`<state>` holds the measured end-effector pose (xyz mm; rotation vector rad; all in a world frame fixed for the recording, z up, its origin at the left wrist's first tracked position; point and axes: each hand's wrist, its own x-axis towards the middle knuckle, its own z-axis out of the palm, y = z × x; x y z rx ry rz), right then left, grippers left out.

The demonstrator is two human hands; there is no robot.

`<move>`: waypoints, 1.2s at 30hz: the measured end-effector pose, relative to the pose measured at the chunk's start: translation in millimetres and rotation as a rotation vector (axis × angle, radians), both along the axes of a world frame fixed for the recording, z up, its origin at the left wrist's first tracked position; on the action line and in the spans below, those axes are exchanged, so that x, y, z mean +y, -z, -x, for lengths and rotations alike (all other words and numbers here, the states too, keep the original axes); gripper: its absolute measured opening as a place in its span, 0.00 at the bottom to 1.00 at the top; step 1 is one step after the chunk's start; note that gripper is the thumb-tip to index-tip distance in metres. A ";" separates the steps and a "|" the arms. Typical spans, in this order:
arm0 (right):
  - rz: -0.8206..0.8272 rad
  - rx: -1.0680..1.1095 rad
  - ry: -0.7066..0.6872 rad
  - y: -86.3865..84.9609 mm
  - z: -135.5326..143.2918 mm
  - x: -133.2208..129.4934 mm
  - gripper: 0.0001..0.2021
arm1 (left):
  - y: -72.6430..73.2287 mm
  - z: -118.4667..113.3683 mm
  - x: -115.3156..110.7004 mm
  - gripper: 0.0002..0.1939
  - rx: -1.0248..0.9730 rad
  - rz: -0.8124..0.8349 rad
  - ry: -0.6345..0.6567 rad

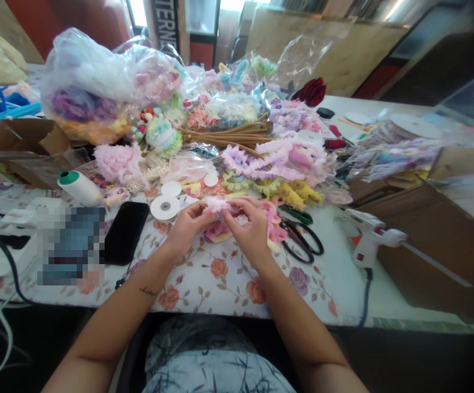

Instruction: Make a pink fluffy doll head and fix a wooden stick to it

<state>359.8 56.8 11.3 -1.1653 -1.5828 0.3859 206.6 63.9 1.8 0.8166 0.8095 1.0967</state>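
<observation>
Both my hands meet over the flowered tablecloth (237,284) and pinch a small fluffy pale pink piece (217,204), perhaps trim or yarn. My left hand (190,222) grips its left side with thumb and fingers. From the right, my right hand (250,224) closes on the same piece. Below and behind the fingers lies pink and yellow soft material (217,232), partly hidden. Beside my right hand are a pink fuzzy strip (276,222) and black-handled scissors (302,240). A white ribbon spool (165,208) rests left of my left hand.
A hot glue gun (367,234) stands right, by a cardboard box (437,245). Left lie a black phone (125,233), a thread cone (80,188) and power strips with cables. Trims, brown stems (228,136) and plastic bags (89,82) are heaped behind.
</observation>
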 end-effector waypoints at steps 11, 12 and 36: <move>-0.030 -0.022 -0.003 0.2 3.0 -0.8 0.03 | 1.1 0.2 1.3 0.13 -0.068 0.022 0.032; -0.035 -0.024 -0.004 0.3 3.5 -1.0 0.03 | 1.1 0.1 1.3 0.13 -0.072 0.019 0.032; 0.591 0.414 -0.262 11.7 -17.3 -7.9 0.17 | -2.6 2.5 0.9 0.08 -0.232 0.318 0.010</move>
